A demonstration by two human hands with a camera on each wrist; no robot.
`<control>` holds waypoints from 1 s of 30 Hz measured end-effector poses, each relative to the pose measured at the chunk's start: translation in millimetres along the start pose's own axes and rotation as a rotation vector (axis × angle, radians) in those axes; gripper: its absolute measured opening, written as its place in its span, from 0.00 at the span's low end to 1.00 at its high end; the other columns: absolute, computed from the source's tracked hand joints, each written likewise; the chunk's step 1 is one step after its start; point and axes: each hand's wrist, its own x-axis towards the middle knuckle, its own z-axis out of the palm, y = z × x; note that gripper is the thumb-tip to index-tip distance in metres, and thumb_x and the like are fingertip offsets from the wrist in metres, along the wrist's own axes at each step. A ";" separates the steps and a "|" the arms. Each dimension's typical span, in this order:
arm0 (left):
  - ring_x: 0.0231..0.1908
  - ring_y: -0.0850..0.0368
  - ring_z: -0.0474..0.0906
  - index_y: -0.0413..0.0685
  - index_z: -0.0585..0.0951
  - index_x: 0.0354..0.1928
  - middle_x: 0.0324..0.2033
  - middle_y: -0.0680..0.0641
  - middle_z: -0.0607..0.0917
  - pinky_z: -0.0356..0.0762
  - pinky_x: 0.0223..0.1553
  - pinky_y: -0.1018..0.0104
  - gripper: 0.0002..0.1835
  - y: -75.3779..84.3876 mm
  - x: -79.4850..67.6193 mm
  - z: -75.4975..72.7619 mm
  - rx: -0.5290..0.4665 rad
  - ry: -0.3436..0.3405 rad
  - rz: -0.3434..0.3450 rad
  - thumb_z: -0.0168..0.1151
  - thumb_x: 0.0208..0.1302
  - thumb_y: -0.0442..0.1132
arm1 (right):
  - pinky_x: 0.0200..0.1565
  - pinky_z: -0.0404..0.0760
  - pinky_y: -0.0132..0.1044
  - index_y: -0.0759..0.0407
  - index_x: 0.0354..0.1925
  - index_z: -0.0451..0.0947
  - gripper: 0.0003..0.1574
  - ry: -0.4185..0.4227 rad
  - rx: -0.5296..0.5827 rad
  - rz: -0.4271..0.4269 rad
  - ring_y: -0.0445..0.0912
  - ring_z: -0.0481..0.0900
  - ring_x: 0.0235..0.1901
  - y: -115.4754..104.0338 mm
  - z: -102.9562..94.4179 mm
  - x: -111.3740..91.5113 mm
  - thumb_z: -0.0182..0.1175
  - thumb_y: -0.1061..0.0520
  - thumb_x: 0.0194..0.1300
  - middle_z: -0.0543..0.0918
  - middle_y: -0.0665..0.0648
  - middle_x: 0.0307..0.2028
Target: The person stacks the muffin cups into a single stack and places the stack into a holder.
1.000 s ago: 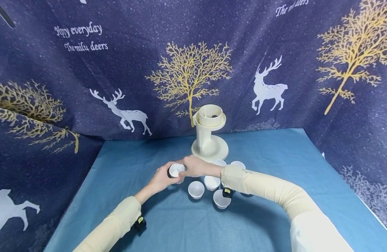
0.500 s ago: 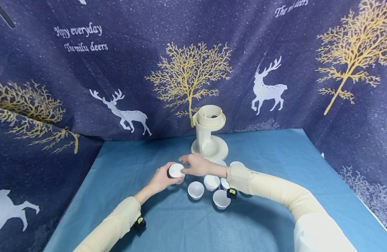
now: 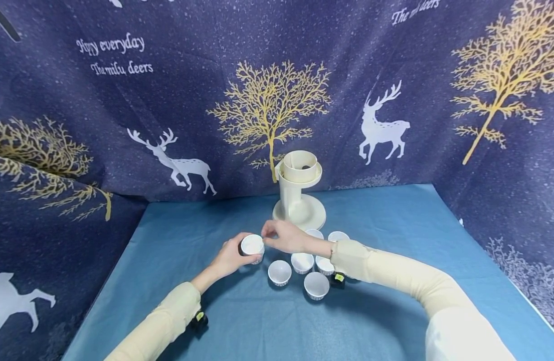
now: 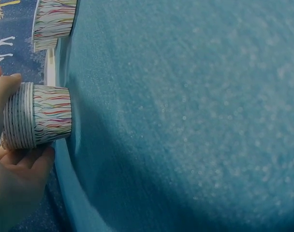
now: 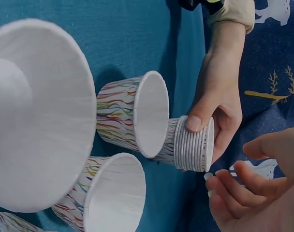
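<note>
My left hand (image 3: 231, 256) grips a stack of nested paper baking cups (image 3: 252, 243), white inside with colourful wavy lines outside. In the left wrist view the stack (image 4: 52, 116) lies sideways in the picture, its many rims packed together between thumb and fingers. Just right of the stack is my right hand (image 3: 286, 236), its fingers loosely bent and holding nothing. The right wrist view shows that hand's fingertips (image 5: 210, 177) close to the top rim of the stack. Single cups stand to the right, among them a near one (image 3: 316, 286) and another (image 3: 280, 273).
Behind the hands stands a cream-coloured stand (image 3: 291, 193) with a round holder on top and a wide round base. Several more cups (image 3: 302, 262) are grouped under and beside the right forearm. A blue cloth (image 3: 240, 321) covers the table, with a patterned curtain (image 3: 177, 100) behind.
My right hand has drawn back from the stack's rim, a little to the right, uncovering the top cup. The left hand keeps holding the stack in place.
</note>
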 end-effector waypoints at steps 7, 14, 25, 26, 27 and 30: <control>0.49 0.51 0.79 0.46 0.76 0.57 0.49 0.45 0.84 0.73 0.51 0.52 0.32 1.9 -0.3 -0.4 0.000 0.004 -0.002 0.76 0.50 0.45 | 0.41 0.77 0.26 0.63 0.39 0.82 0.08 -0.027 0.025 -0.066 0.41 0.82 0.35 4.1 -0.7 -5.0 0.58 0.62 0.64 0.88 0.57 0.36; 0.49 0.50 0.79 0.46 0.76 0.58 0.50 0.44 0.83 0.73 0.52 0.51 0.32 3.0 -1.1 -1.0 -0.009 -0.003 -0.001 0.76 0.50 0.45 | 0.46 0.80 0.32 0.65 0.46 0.81 0.13 -0.137 0.077 -0.050 0.45 0.84 0.42 6.5 -2.4 -12.8 0.58 0.60 0.64 0.87 0.59 0.42; 0.51 0.49 0.79 0.48 0.76 0.58 0.50 0.45 0.83 0.73 0.53 0.50 0.32 1.8 -2.8 -1.6 -0.007 0.006 0.015 0.76 0.51 0.45 | 0.60 0.74 0.45 0.63 0.61 0.74 0.36 -0.332 0.018 0.035 0.52 0.78 0.58 6.4 -2.8 -25.5 0.69 0.49 0.58 0.81 0.60 0.57; 0.51 0.49 0.79 0.48 0.76 0.58 0.50 0.45 0.83 0.73 0.53 0.50 0.31 1.8 -2.9 -1.6 -0.002 0.009 0.016 0.76 0.50 0.45 | 0.60 0.73 0.44 0.63 0.61 0.73 0.37 -0.340 0.007 0.038 0.52 0.77 0.59 6.5 -2.3 -26.3 0.69 0.49 0.57 0.80 0.60 0.58; 0.51 0.49 0.79 0.48 0.76 0.58 0.50 0.44 0.83 0.73 0.53 0.50 0.32 1.7 -2.9 -1.5 0.001 0.010 0.017 0.76 0.50 0.45 | 0.61 0.73 0.42 0.63 0.62 0.72 0.39 -0.347 -0.008 0.044 0.50 0.77 0.59 6.8 -1.7 -27.1 0.70 0.49 0.57 0.80 0.59 0.58; 0.51 0.49 0.79 0.49 0.76 0.58 0.50 0.44 0.83 0.73 0.53 0.50 0.32 1.9 -2.9 -0.8 0.007 0.008 0.013 0.76 0.50 0.46 | 0.61 0.72 0.39 0.62 0.63 0.72 0.41 -0.361 -0.051 0.051 0.48 0.75 0.61 8.2 0.1 -29.7 0.71 0.49 0.54 0.79 0.57 0.60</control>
